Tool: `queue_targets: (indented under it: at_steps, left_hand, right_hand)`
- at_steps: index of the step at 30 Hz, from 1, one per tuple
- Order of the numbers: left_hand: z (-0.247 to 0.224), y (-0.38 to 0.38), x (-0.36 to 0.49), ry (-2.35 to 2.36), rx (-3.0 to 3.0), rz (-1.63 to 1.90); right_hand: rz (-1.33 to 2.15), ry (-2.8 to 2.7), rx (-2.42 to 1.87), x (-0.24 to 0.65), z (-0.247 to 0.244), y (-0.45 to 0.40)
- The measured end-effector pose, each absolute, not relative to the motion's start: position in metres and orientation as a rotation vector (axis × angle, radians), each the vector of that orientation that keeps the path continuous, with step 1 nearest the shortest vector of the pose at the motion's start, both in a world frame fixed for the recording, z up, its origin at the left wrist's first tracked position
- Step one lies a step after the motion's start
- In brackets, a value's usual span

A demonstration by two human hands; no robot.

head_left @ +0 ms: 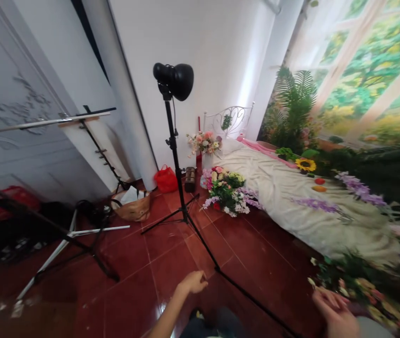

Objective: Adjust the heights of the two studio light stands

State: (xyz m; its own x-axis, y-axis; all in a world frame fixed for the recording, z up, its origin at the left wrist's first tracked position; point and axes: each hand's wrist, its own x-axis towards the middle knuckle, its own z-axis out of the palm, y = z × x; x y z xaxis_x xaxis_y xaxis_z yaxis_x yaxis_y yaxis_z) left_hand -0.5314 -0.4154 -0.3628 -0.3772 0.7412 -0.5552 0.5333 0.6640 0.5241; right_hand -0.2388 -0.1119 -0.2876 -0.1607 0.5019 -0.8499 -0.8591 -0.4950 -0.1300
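Note:
My left hand [195, 282] hangs over the red tiled floor [172, 256], its fingers loosely curled with nothing visible in them. It is just left of the long black leg of a light stand [172, 141], apart from it. A black lamp [179, 80] tops the stand. At the lower right, my right hand [334, 310] is beside artificial flowers [374, 293], its fingers bent together. Blur hides what its fingers hold, if anything.
A bed with a cream cover [277, 188] and scattered flowers stands right. Bouquets [224, 188], a red bag [165, 179] and a basket [134, 206] sit on the floor. More stands [55, 249] spread at left. A landscape backdrop [372, 75] hangs behind the bed.

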Motion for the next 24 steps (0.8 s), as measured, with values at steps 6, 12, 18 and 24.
queue_targets:
  at_steps: [6, 12, 18, 24]
  left_hand:
    - [-0.366, -0.444, -0.562, 2.067, 0.847, 0.612]
    - [-0.376, -0.450, -0.613, 2.076, 0.746, 0.815]
    - [-0.352, -0.419, -0.734, 2.192, 0.815, 0.951]
    - [-0.272, -0.340, -0.895, 2.262, 1.000, 1.256]
  right_hand:
    - [2.344, -0.176, -0.669, -0.423, -0.286, -0.132]
    - [2.753, -0.405, -0.513, -0.576, -0.297, -0.179]
    - [2.853, -0.509, -0.615, -0.684, -0.301, -0.155]
    - [2.701, -1.120, -0.634, -0.782, -0.281, -0.090]
